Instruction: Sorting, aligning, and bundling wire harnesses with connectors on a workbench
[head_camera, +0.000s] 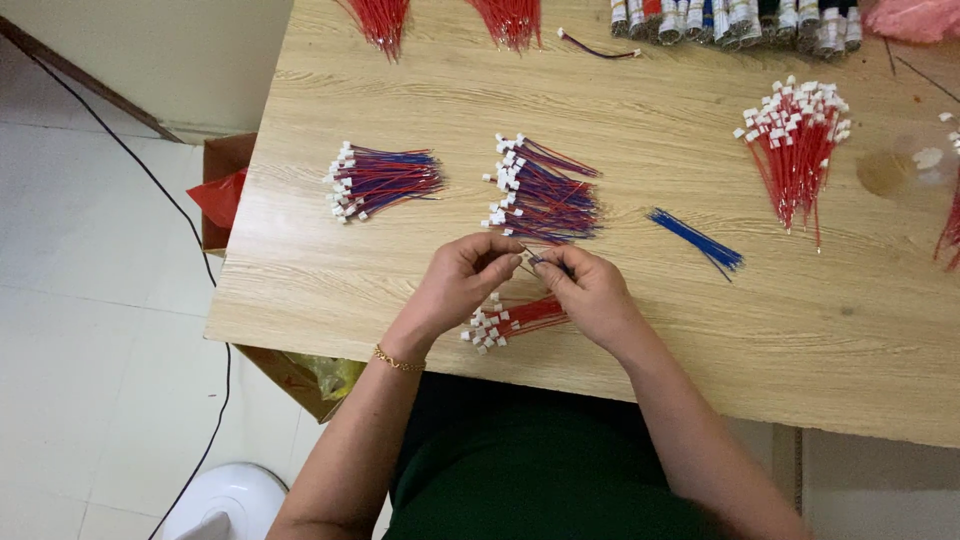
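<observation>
Wire assembly at a wooden table (700, 330), both hands working over the near edge.

The red-and-blue wire bundle (545, 195) lies just beyond the hands; a small red bundle (515, 318) lies beneath them. The left hand (460, 285) and right hand (590, 290) meet, fingertips pinched shut on one thin wire (532, 262) between them.

Wooden table (400, 290), white tiled floor (90, 330)
</observation>
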